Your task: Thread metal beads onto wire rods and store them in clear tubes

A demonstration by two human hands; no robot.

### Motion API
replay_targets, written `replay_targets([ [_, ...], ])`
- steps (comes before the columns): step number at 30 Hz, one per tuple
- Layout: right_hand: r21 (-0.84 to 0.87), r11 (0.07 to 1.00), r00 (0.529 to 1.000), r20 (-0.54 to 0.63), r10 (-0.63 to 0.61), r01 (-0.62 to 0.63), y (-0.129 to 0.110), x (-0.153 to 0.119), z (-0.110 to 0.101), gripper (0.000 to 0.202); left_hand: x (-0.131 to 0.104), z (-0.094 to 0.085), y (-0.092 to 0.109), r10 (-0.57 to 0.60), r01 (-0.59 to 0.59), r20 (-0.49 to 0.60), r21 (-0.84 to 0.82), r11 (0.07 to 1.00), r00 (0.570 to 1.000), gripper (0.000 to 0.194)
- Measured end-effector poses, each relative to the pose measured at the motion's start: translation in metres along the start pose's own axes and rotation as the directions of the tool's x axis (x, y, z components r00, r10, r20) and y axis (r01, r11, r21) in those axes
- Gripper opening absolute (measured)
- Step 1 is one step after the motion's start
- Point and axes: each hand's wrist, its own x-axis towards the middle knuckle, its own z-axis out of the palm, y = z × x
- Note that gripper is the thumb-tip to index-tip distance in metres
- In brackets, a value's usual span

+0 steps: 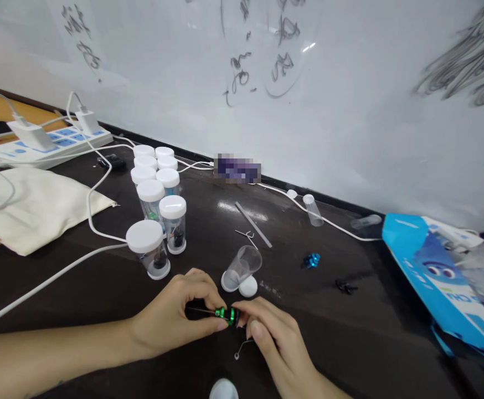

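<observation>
At the lower middle, a small green and black part (227,316) sits between both hands, above the dark table. My left hand (186,307) pinches its left side between thumb and fingertips, and a thin metal rod points out to the left. My right hand (273,335) is closed at the part's right end, fingers curled and pressed together. From beneath the right fingers a thin wire with a small loop (237,356) sticks out. Just behind the hands lie a tilted clear cup (244,266) and a white lid (248,286).
White-lidded jars (173,208) stand in rows at left, beside cables, a cloth pouch (38,205) and a power strip (55,144). Blue parts (312,260), black parts (345,286) and a blue bag (437,271) lie right. A white lid (224,389) is at the front edge.
</observation>
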Motion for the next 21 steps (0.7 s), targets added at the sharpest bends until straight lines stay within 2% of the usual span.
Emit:
replay_targets([
  [21, 0.004, 1.0, 1.0, 0.003, -0.007, 0.007, -0.001, 0.0013, -0.0007, 0.029, 0.0005, 0.0001, 0.0009, -0.007, 0.007, 0.005, -0.004, 1.0, 1.0, 0.007],
])
